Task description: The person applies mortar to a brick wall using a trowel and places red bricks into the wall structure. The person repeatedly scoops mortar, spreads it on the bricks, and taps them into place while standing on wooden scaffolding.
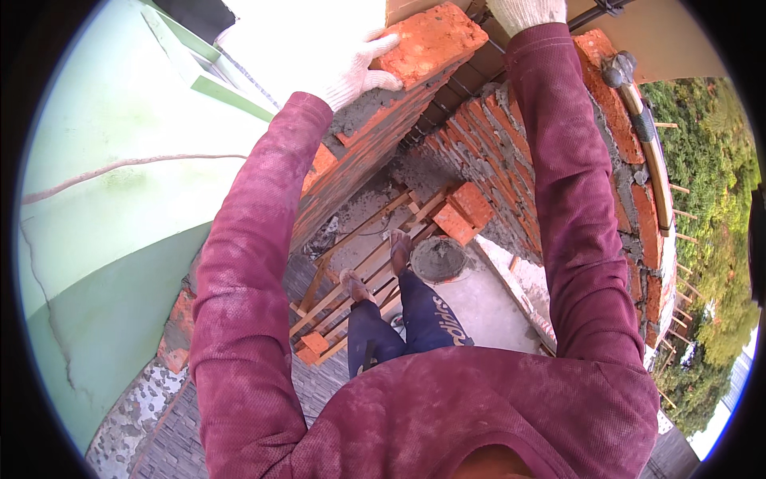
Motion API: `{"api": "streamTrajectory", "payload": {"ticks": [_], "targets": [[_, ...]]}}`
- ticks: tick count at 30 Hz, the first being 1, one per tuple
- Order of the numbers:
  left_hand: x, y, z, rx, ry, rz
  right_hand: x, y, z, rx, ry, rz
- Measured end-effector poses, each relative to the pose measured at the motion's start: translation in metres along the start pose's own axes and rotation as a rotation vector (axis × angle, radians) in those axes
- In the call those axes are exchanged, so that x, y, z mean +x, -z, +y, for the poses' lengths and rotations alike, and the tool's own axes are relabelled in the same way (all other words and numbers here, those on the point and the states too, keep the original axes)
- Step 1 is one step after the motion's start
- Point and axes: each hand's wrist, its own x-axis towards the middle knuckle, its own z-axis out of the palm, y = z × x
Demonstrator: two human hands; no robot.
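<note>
Orange brick (435, 40) at top of brick wall (351, 180). Looks heavy, hard, rough; could chip. Good hold: both ends. Left hand (359, 73): fingers bent round brick's near end, thumb apart. Right hand (531, 9): fingers hidden, can't tell. Below: wood planks (371, 270), grey mortar (439, 257). Green wall (120, 199) left.

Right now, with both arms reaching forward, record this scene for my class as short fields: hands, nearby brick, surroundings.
Left hand: white glove, grip on one end of an orange brick
Right hand: white glove, cut off by the upper edge; hold not visible
Brick position: at the top of the left brick wall
Below: round container of grey mix, beside loose bricks
Far right: hammer along the right brick wall
</note>
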Motion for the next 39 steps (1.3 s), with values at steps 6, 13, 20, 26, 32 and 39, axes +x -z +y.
{"api": "streamTrajectory", "payload": {"ticks": [6,13,20,26,32,39], "targets": [[0.004,0.005,0.020,0.250,0.022,-0.041,-0.019,-0.032,0.068,-0.140,-0.068,-0.209],[-0.010,-0.008,-0.017,-0.138,0.020,0.016,-0.021,-0.022,0.005,0.039,0.047,-0.037],[-0.004,-0.003,0.000,0.066,0.021,0.004,-0.010,-0.024,0.038,-0.114,-0.018,-0.239],[-0.003,-0.008,-0.001,0.125,-0.007,0.021,-0.024,-0.044,0.097,-0.142,0.126,-0.124],[-0.006,0.002,0.006,0.122,0.018,0.016,0.001,-0.002,0.022,-0.132,0.047,-0.080],[-0.014,0.006,0.003,0.304,0.003,0.032,-0.009,-0.020,0.044,-0.090,-0.068,-0.252]]}}
